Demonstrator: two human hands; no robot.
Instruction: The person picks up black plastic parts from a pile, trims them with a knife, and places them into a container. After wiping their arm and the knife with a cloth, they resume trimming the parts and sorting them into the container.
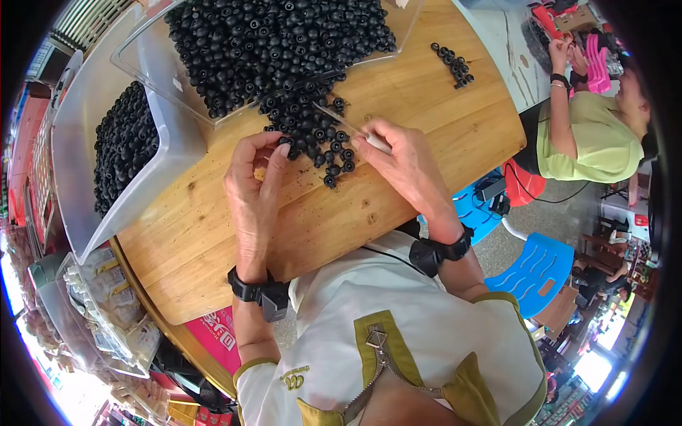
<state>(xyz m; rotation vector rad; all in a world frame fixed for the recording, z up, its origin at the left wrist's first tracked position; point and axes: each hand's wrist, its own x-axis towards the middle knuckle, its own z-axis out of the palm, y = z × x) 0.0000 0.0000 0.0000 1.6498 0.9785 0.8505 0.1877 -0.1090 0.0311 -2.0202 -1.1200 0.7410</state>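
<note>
A loose pile of small black round hollow pieces (305, 117) lies on the wooden table, spilling from the clear bin above it. My left hand (254, 167) is at the pile's left edge, closed, thumb and forefinger pinching one small black piece (284, 141). On the pile's right side my right hand (401, 160) is closed around the white handle (378, 143) of a small thin-bladed knife. Its blade (334, 114) points up and left over the pieces. The blade does not reach the piece in my left hand.
A clear bin full of black pieces (284, 42) stands at the far side. Another translucent bin (181, 138) is at the left. A small group of black pieces (455, 67) lies far right. A co-worker in a yellow-green top (597, 135) handles things at the right, near blue stools (533, 273).
</note>
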